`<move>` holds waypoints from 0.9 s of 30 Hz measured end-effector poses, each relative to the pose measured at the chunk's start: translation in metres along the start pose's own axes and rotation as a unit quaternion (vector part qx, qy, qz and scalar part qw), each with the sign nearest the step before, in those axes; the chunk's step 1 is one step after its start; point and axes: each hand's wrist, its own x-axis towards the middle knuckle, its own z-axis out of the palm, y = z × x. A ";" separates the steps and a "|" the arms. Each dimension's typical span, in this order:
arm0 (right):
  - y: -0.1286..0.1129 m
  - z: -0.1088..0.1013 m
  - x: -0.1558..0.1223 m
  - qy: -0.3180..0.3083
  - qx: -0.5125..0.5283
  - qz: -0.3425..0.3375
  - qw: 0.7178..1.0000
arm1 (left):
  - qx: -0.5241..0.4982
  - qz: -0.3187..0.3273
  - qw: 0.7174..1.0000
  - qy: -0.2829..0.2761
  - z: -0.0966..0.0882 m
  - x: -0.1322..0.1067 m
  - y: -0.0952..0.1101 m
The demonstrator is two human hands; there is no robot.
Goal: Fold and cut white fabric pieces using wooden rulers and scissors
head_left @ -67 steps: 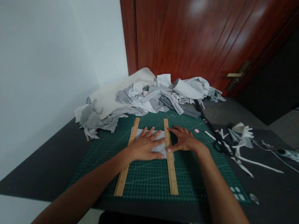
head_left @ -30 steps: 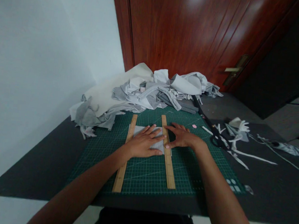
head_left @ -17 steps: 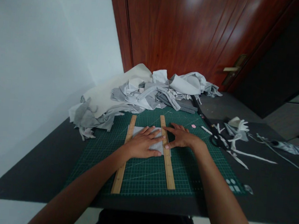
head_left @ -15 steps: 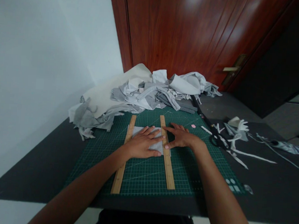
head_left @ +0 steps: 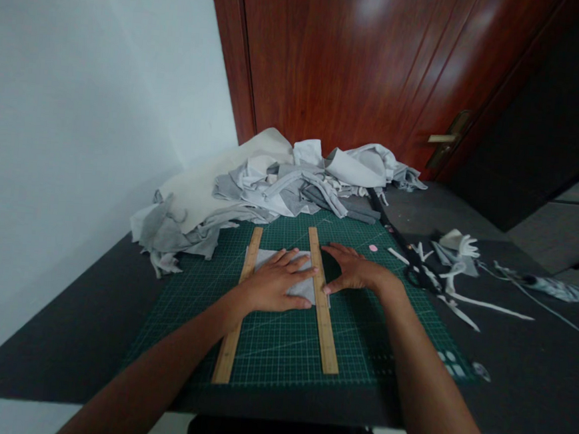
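Observation:
My left hand (head_left: 279,283) lies flat with spread fingers on a small piece of grey fabric (head_left: 304,289), its fingertips reaching the right wooden ruler (head_left: 325,327). That ruler runs lengthwise over the fabric's right side. Along the left side lies another wooden ruler (head_left: 230,343), partly under my left wrist. My right hand (head_left: 353,269) is just right of the right ruler, thumb and fingers apart, the fingertips at or very near its edge; whether they touch cannot be made out. Beneath everything is a green cutting mat (head_left: 278,360) with a grid.
Grey and white fabric scraps (head_left: 292,184) are heaped along the back. Black-handled scissors (head_left: 418,275) lie at the right among white strips (head_left: 493,306). A small pink piece (head_left: 372,248) rests on the mat. A wall (head_left: 76,126) borders the dark table (head_left: 86,315) on the left.
My right hand has shifted slightly right, from resting on the right ruler to its outer edge. My left hand stays on the fabric. The view has tilted slightly.

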 end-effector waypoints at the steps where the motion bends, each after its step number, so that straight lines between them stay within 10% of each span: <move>1: 0.002 0.000 0.001 0.000 0.001 -0.004 1.000 | -0.001 -0.001 1.000 -0.001 0.000 0.000 0.000; 27: -0.003 -0.003 0.001 -0.012 -0.007 0.010 1.000 | -0.009 -0.007 1.000 0.010 0.004 -0.004 -0.002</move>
